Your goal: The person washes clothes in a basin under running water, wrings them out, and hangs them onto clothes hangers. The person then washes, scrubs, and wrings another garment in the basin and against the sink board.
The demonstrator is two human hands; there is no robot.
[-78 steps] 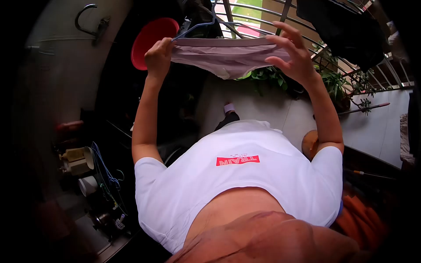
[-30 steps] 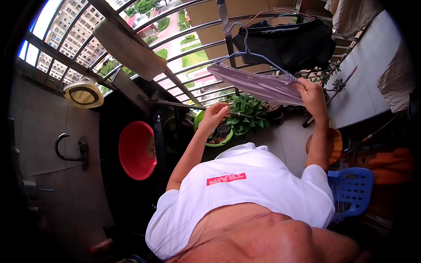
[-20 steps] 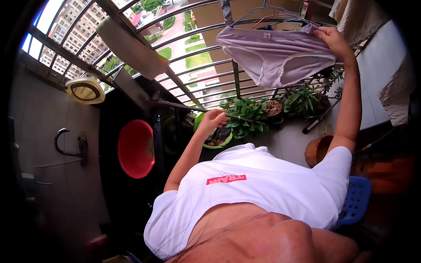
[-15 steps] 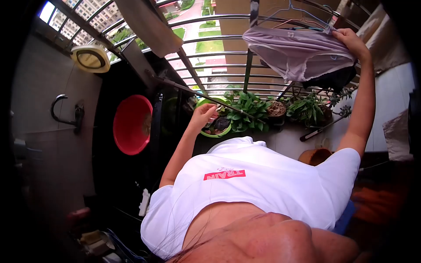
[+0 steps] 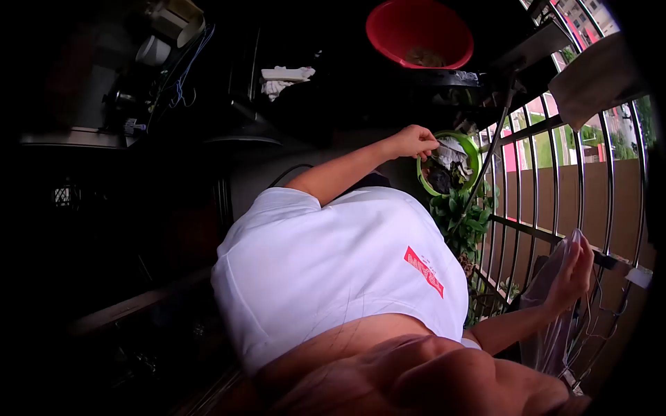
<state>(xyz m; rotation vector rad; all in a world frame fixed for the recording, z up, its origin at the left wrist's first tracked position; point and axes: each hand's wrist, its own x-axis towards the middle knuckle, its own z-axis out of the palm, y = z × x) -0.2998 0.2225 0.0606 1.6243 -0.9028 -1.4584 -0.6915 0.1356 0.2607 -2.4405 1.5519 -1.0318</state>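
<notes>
My left hand [image 5: 415,142] is in front of my body with its fingers pressed together, beside a green-rimmed pot [image 5: 474,157]. Anything between those fingers is too small to make out. Over at the right, my right hand [image 5: 572,276] grips the edge of a pale lilac pair of underpants [image 5: 548,305]. The garment hangs down by the metal bars, partly behind my forearm. Thin hanger wires [image 5: 595,312] show next to it.
A red basin [image 5: 388,33] is at the top, with a pole [image 5: 497,132] to its right. Leafy plants [image 5: 461,222] grow below the pot. Pale cloth [image 5: 596,80] hangs by the window bars [image 5: 534,180]. White items [image 5: 288,75] lie on a dark surface.
The view has swung round, bringing the basin to the top and the bars to the right. My right hand still holds the underpants, now seen edge-on. My left hand has stayed near the pot.
</notes>
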